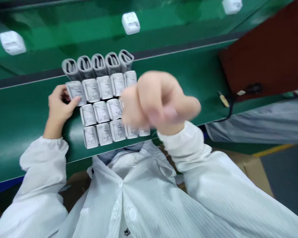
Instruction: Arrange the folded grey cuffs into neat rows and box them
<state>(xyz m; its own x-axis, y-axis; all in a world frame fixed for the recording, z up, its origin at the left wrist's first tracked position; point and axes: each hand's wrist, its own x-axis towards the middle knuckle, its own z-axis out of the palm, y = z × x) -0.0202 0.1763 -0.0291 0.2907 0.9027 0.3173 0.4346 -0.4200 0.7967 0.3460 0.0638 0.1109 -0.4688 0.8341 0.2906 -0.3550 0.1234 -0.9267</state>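
Observation:
Several rolled, printed white bundles (105, 87) lie in rows on the green work surface. Along the far side, a row of grey rolls (98, 65) shows its coiled ends. My left hand (61, 102) grips the leftmost white bundle (76, 93) of the second row, thumb on its near face and fingers at its left side. Raised over the right part of the rows is my right hand (160, 100), blurred, with its fingers curled in. Whatever it may hold is hidden. It covers some bundles beneath it.
White devices (131, 23) sit on the green surface beyond the dark strip. A brown board (265, 49) lies at the right, near a small yellowish tool (223, 99) and a black cable. Grey cloth (260, 122) hangs at the right edge.

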